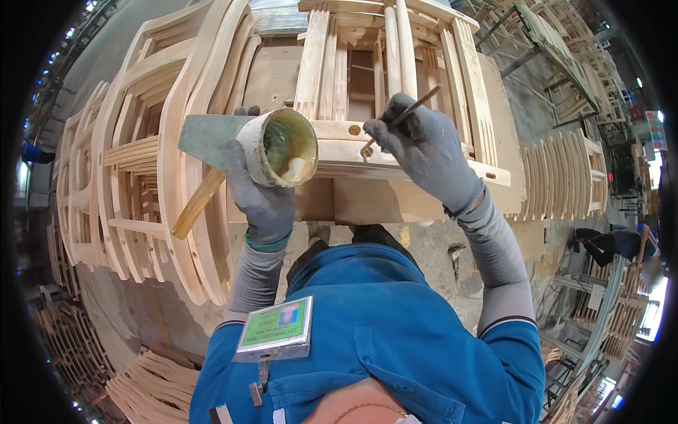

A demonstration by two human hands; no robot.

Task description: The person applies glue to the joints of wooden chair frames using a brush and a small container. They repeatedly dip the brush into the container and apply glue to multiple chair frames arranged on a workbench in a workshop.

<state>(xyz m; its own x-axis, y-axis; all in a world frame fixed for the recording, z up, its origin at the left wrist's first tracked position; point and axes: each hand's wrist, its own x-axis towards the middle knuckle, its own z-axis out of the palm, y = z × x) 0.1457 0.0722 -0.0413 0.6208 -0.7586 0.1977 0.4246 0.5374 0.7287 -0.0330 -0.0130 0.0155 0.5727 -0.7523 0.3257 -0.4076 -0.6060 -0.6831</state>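
My left hand [263,205], in a grey glove, is closed around a round, crusted pot [311,152] tilted so its mouth shows. Yellowish, glue-like residue and a whitish lump lie inside. Beside the pot are a flat grey-green plate [212,138] and a wooden handle [199,203]; whether they are joined, or gripped by the same hand, is hidden. My right hand [431,145], gloved too, pinches a thin brown stick [421,102]. The stick's lower tip is over or against a pale wooden rail [417,157] with holes, part of a wooden frame in front of me.
Wooden chair frames [176,92] stand stacked at the left. Brown cardboard [353,198] lies under the frame. More curved wooden parts [565,177] stand at the right, where another person [621,242] is. A tool with a cord [455,254] is by the floor.
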